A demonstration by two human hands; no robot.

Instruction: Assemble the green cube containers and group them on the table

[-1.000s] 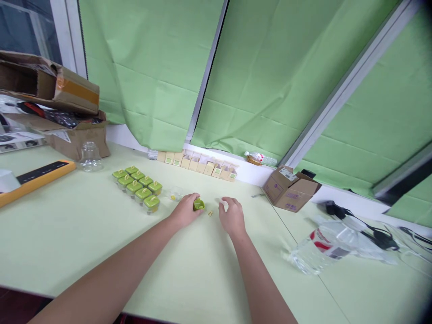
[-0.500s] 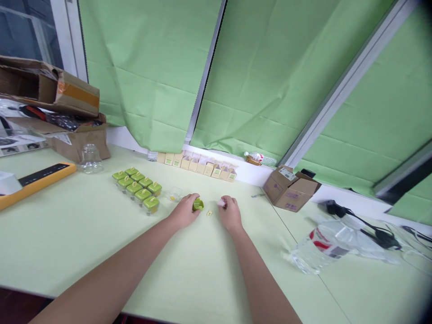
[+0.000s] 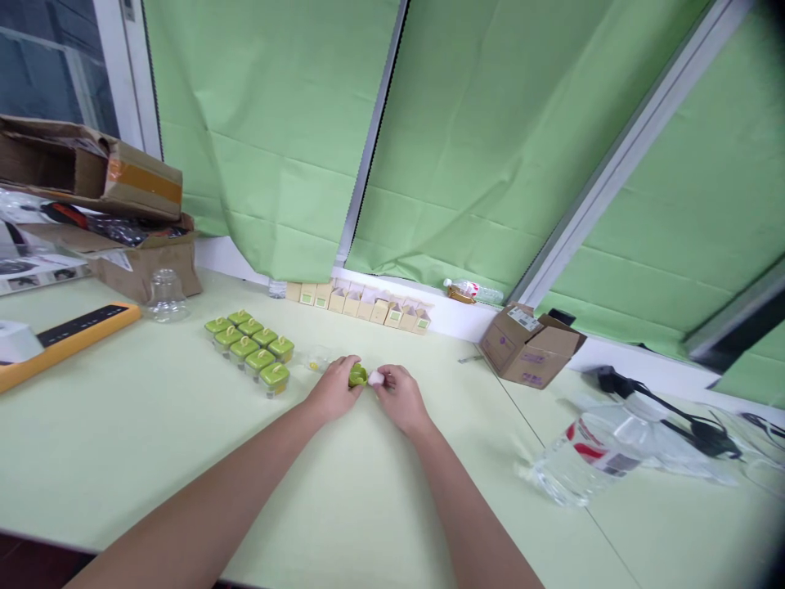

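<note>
My left hand [image 3: 335, 391] is closed around a small green lid [image 3: 357, 375], its hollow side turned toward my right hand. Between the fingertips of my right hand [image 3: 401, 398] is a small whitish piece [image 3: 376, 378], right beside the lid's edge; whether the two touch I cannot tell. Just left of my left hand lies a small clear container [image 3: 317, 358] with something yellow in it. Farther left, several small clear jars with green lids [image 3: 258, 360] stand in two rows, each lid carrying a pale loop handle.
Small tan boxes [image 3: 366, 306] line the wall at the back. A cardboard box [image 3: 529, 343] and a large water bottle [image 3: 589, 450] stand to the right, near black cables [image 3: 693, 425]. At left are an orange power strip [image 3: 74, 339], a clear plastic bottle [image 3: 167, 296] and stacked cartons [image 3: 141, 262].
My right hand has moved left, bringing the whitish piece up to the green lid. The small pale loop between my hands is no longer visible. My left hand stays nearly in place.
</note>
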